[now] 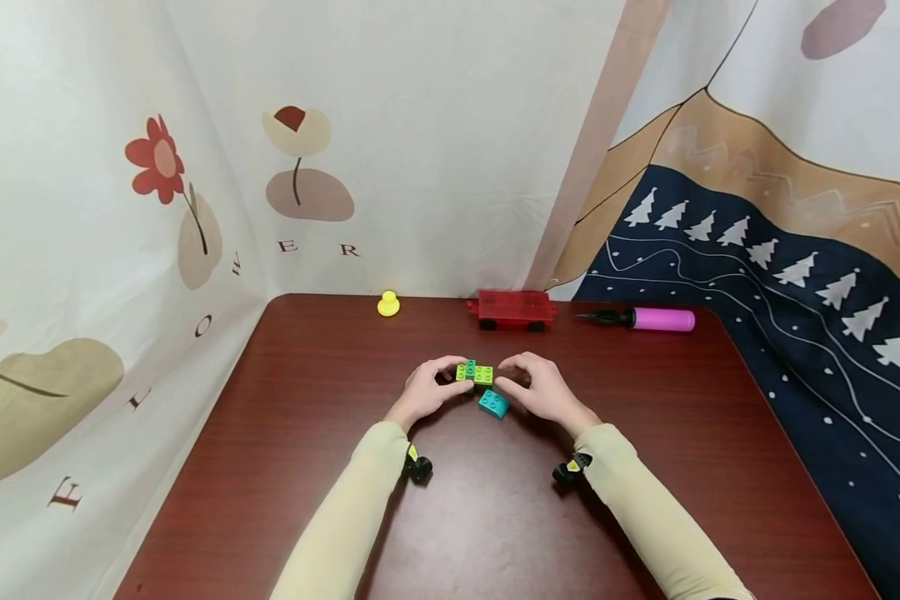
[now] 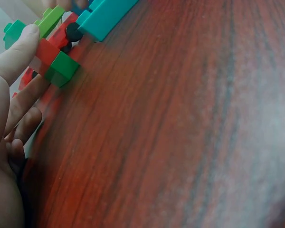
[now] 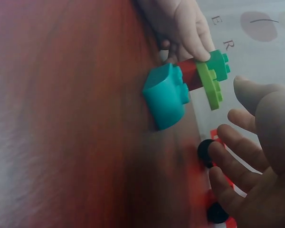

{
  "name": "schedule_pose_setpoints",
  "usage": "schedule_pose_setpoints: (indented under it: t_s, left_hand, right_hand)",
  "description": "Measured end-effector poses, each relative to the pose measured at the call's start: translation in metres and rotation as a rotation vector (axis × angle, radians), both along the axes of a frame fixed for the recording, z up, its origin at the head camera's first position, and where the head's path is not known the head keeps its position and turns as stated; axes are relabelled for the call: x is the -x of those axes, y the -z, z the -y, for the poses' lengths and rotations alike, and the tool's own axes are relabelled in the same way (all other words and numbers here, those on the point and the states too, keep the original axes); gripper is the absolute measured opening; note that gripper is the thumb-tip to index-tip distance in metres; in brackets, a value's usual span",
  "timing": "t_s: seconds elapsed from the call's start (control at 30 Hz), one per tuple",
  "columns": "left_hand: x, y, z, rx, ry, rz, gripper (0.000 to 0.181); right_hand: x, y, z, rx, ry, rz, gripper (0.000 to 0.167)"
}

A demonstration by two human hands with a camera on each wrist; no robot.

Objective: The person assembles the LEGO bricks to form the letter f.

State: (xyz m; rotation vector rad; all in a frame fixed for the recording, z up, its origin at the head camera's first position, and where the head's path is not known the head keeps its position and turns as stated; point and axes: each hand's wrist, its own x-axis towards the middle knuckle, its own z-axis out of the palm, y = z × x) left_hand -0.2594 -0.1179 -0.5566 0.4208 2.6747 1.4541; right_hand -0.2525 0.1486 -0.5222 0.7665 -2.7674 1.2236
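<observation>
My left hand (image 1: 424, 388) pinches a small stack of blocks between thumb and fingers. The stack has lime green blocks (image 1: 483, 375) and a darker green block (image 1: 470, 367) on top; the left wrist view shows a red block (image 2: 47, 52) under them and a green block (image 2: 61, 69) at the bottom. Close by on the right, my right hand (image 1: 542, 388) is held with its fingers apart and relaxed, not touching the stack. Between the hands, nearer to me, a teal block (image 1: 493, 404) with studs up rests on the table.
Along the back edge of the brown table (image 1: 487, 517) stand a yellow duck (image 1: 388, 304), a red wheeled cart (image 1: 513, 308) and a pink-handled pump (image 1: 663, 319) lying on its side. Printed cloths (image 1: 435, 150) hang behind the table and down its sides.
</observation>
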Motion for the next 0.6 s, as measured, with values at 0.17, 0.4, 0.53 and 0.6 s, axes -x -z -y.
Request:
schedule_pose_setpoints:
  t_s: [0.17, 0.4, 0.53, 0.6]
  left_hand:
    - [0.001, 0.001, 0.001, 0.009, 0.003, 0.001, 0.046]
    - [0.001, 0.0, 0.002, 0.009, 0.0, -0.002, 0.048]
    - [0.001, 0.001, 0.001, 0.003, 0.001, 0.0, 0.049]
    - [0.001, 0.001, 0.001, 0.008, -0.002, 0.006, 0.05]
  right_hand:
    - [-0.009, 0.007, -0.006, -0.004, -0.004, -0.007, 0.025]
    - [-0.016, 0.013, -0.007, -0.039, -0.05, -0.035, 0.029]
    - [-0.02, 0.015, -0.004, -0.082, -0.047, -0.028, 0.031]
    - [-0.022, 0.015, -0.002, -0.108, -0.04, -0.014, 0.034]
